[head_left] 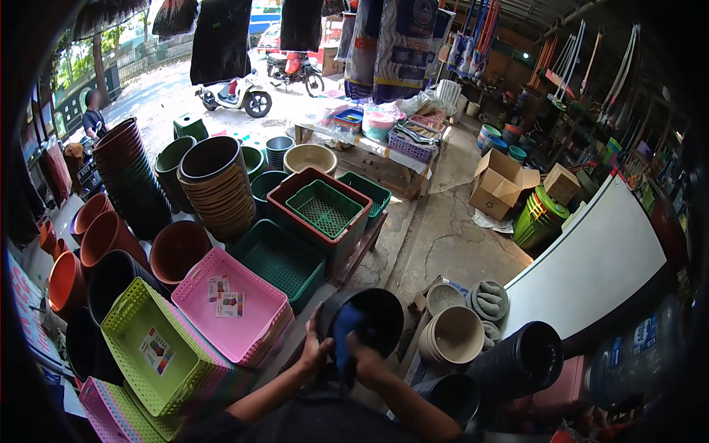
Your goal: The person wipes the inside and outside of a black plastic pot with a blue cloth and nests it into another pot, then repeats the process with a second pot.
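Note:
A black plastic pot (pixel 385 319) is held tilted in front of my body, with its round opening turned up and towards the right. My left hand (pixel 317 345) grips its left side, the fingers wrapped on the wall. A blue cloth (pixel 348 325) is in my right hand (pixel 365 362), closed on it and pressed at the pot's near side and opening. The cloth and right fingers are slightly blurred. Just left of the pot lies a stack of pink baskets (pixel 244 306) with printed labels inside.
Green baskets (pixel 159 354) stand at lower left, and stacked brown pots (pixel 214 184) beyond. Beige pots (pixel 454 336) and a stack of black pots (pixel 517 362) are at right, before a white board (pixel 591 258). A cardboard box (pixel 498 184) sits farther back. A person (pixel 94 118) is outside at far left.

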`<state>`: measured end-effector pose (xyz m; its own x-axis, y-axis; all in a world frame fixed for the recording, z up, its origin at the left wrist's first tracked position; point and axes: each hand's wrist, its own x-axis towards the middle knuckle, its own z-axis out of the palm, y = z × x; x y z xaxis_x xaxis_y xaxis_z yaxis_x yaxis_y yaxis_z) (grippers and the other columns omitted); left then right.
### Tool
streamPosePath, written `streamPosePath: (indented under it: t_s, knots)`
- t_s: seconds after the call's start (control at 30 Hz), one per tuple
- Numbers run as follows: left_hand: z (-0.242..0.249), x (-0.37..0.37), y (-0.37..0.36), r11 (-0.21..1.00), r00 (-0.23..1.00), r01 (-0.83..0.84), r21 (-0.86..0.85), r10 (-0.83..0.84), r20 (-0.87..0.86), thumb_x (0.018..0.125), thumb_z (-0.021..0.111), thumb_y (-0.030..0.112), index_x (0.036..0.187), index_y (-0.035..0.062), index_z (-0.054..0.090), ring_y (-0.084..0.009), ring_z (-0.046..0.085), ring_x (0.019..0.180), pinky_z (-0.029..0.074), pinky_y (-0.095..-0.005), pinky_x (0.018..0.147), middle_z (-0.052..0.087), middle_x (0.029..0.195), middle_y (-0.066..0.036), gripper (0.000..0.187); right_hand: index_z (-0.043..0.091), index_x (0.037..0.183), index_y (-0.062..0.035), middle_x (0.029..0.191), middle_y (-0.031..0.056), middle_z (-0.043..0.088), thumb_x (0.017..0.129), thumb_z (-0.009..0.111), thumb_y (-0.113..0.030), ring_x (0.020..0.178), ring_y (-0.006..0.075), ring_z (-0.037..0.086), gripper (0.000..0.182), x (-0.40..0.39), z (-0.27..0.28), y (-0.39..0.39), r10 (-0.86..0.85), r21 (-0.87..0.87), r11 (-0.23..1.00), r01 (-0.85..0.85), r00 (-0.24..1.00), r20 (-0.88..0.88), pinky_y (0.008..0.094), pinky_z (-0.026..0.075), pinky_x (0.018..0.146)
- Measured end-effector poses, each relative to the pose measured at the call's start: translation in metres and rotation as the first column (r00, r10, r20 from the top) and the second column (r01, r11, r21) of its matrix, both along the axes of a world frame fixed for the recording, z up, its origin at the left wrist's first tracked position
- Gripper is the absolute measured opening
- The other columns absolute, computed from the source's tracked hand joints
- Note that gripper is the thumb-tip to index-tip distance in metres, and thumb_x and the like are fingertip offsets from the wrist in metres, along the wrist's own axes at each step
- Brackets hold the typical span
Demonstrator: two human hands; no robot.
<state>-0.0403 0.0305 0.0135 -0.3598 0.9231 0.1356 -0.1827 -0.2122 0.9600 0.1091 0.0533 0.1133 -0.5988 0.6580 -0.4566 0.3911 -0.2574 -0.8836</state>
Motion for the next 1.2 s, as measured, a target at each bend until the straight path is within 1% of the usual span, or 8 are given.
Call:
streamPosePath:
  t_s: [0.07,0.17,0.27,0.33,0.67,0.8,0.87,1.2]
  knots:
    - [0.000,0.008,-0.010,0.998,0.992,0.003,-0.055,-0.010,-0.126,0.059,0.067,0.076,0.150,0.0131,0.016,-0.0333,0.026,0.134,0.021,-0.0446,0.112,0.023,0.140,-0.019,0.122,0.047,0.127,0.0054,0.115,0.0161,0.059,0.098,0.044,-0.048,0.101,0.0280,0.061,0.061,-0.009,0.036,0.016,-0.716,-0.563,0.662,0.495,0.641,-0.278,0.0397,0.049,0.088]
    - [-0.003,0.015,-0.011,0.999,1.000,-0.023,-0.028,0.023,0.007,0.060,0.069,0.074,0.150,0.0150,0.016,-0.0342,0.026,0.134,0.022,-0.0467,0.111,0.023,0.142,-0.019,0.120,0.050,0.122,0.0063,0.115,0.0156,0.059,0.099,0.046,-0.040,0.100,0.0245,0.060,0.052,0.016,0.041,0.041,-0.799,-0.635,0.600,0.487,0.386,-0.460,0.0350,0.048,0.089]
    - [0.017,0.013,-0.011,0.997,0.986,-0.064,-0.040,0.069,0.153,0.062,0.069,0.072,0.150,0.0146,0.015,-0.0342,0.028,0.133,0.029,-0.0468,0.108,0.023,0.144,-0.019,0.118,0.054,0.117,0.0073,0.113,0.0185,0.058,0.096,0.050,-0.023,0.103,0.0289,0.058,0.036,0.043,0.002,0.044,-0.672,0.036,0.391,0.920,0.312,-0.672,0.0413,0.046,0.090]
    - [0.028,0.015,-0.011,0.996,0.960,-0.053,-0.069,0.070,0.271,0.063,0.068,0.071,0.150,0.0140,0.015,-0.0340,0.030,0.133,0.034,-0.0463,0.105,0.022,0.144,-0.018,0.117,0.051,0.122,0.0056,0.113,0.0237,0.056,0.093,0.052,-0.019,0.106,0.0330,0.057,0.038,0.078,-0.047,0.035,-0.398,0.766,0.366,0.528,0.833,-0.384,0.0446,0.043,0.093]
    - [0.014,0.012,-0.007,0.726,0.515,0.636,-0.261,-0.148,0.844,0.078,0.053,0.072,0.137,0.0121,0.041,-0.0316,0.053,0.115,0.046,-0.0436,0.096,0.052,0.124,-0.016,0.085,0.053,0.122,-0.0073,0.109,0.0079,0.061,0.074,0.058,-0.016,0.106,0.0232,0.057,0.049,0.053,-0.012,-0.009,-0.035,0.839,0.288,-0.462,0.870,0.491,0.0498,0.029,0.108]
    - [0.037,0.008,-0.010,0.945,0.927,-0.142,-0.295,0.022,-0.376,0.078,0.063,0.062,0.134,0.0144,0.049,-0.0358,0.027,0.136,0.028,-0.0487,0.110,0.039,0.136,-0.021,0.075,0.055,0.119,-0.0096,0.108,0.0078,0.061,0.072,0.059,-0.013,0.107,0.0248,0.056,0.047,0.083,-0.017,0.015,0.094,0.810,0.334,-0.483,0.872,0.481,0.0469,0.030,0.109]
    - [0.058,-0.011,-0.009,0.946,0.238,0.311,-0.087,-0.167,-0.957,0.078,0.067,0.056,0.126,0.0131,0.056,-0.0353,0.032,0.134,0.028,-0.0513,0.109,0.043,0.134,-0.018,0.065,0.056,0.119,-0.0101,0.108,0.0083,0.061,0.071,0.059,-0.011,0.108,0.0258,0.056,0.048,0.095,-0.019,0.024,0.137,0.791,0.359,-0.495,0.867,0.480,0.0461,0.030,0.109]
    - [0.038,-0.017,0.009,0.815,0.401,0.504,-0.284,-0.513,-0.759,0.082,0.068,0.035,0.089,0.0016,0.065,-0.0280,0.064,0.074,0.050,-0.0386,0.066,0.065,0.082,-0.015,0.034,0.050,0.131,-0.0087,0.121,0.0149,0.059,0.075,0.059,-0.011,0.117,0.0349,0.054,0.056,0.109,0.004,0.052,0.039,0.815,0.558,-0.160,0.985,0.166,0.0497,0.031,0.108]
